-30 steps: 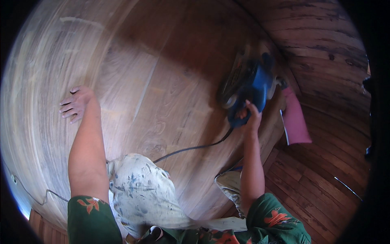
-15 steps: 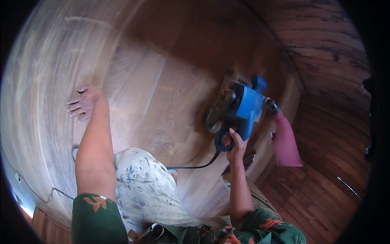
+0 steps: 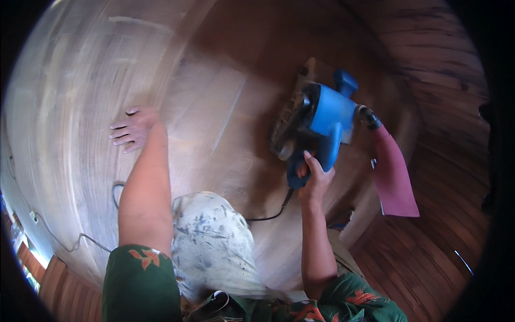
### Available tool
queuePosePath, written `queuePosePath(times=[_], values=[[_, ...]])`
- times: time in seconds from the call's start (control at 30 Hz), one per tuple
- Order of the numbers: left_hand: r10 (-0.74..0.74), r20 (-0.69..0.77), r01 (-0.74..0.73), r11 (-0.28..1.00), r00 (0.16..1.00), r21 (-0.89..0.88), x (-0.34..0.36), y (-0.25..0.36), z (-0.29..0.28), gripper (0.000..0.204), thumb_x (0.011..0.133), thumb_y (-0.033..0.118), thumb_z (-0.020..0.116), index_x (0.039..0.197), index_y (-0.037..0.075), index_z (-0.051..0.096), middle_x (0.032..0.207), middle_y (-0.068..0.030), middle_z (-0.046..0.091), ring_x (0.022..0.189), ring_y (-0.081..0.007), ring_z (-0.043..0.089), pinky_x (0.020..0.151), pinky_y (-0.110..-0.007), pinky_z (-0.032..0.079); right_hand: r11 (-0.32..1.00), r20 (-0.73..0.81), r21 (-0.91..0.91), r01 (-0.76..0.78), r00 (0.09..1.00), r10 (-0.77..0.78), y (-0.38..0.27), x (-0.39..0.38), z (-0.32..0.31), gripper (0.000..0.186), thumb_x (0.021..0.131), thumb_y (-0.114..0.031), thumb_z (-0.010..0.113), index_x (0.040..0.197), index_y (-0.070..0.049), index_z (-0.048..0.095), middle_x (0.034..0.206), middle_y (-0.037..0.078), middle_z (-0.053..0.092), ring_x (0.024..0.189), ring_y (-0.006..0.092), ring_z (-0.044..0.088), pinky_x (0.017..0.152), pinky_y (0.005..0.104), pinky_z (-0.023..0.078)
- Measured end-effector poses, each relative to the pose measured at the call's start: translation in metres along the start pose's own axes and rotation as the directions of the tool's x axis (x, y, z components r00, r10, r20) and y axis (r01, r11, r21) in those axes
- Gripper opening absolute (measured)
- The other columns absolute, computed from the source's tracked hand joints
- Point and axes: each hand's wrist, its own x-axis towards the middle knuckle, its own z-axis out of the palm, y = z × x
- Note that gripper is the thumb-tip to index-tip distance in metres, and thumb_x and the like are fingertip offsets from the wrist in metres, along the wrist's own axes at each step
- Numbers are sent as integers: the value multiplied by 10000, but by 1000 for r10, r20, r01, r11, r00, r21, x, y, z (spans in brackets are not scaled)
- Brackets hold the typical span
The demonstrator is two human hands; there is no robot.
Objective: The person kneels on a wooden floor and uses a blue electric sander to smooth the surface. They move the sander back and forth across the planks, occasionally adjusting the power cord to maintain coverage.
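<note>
My right hand [image 3: 315, 176] is wrapped round the rear handle of a blue belt sander [image 3: 328, 110]. The sander rests on a broad wooden surface [image 3: 209, 161], its sanding side against the wood. A dark red dust bag [image 3: 394, 172] hangs off its right side from a black spout. Well to the left, my left hand [image 3: 137, 129] lies palm down on the same wood, fingers spread, holding nothing. The sander's underside is hidden.
A black cord [image 3: 268, 216] runs from the sander's handle toward my paint-spotted knee [image 3: 212, 241]. More cable [image 3: 80, 239] lies at the left. A wooden wall [image 3: 424, 59] rises at the far right, above a dark plank floor [image 3: 413, 257].
The sander and my right hand have moved forward and slightly left over the wood. My left hand stays planted on about the same spot. The whole view has shifted a little.
</note>
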Motion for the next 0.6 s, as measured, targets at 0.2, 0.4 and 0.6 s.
queuePosePath(times=[0.2,0.4,0.6], values=[[12,-17,-13,999,1000,-44,-15,-1,-12,749,983,472,357,1592,45,273,1643,-233,257,1527,-415,229,1184,-665,170,998,-101,-36,44,994,-48,7,-31,-4,217,780,-135,813,918,-28,685,656,-9,554,538,104,480,529,284,384],[-4,185,-1,1000,983,30,-35,24,-63,762,985,453,352,1596,15,229,1646,-268,211,1536,-431,184,1191,-662,150,996,-198,-61,72,977,-83,-7,-29,-55,103,852,-117,730,876,-31,679,596,-17,490,503,89,433,511,278,328],[1,286,21,997,958,-72,-40,38,-54,823,955,461,405,1600,-2,187,1655,-286,149,1544,-447,124,1187,-681,110,994,-193,-18,107,975,-108,22,42,-116,129,868,-159,708,838,-37,683,582,-23,461,485,96,415,503,277,308]])
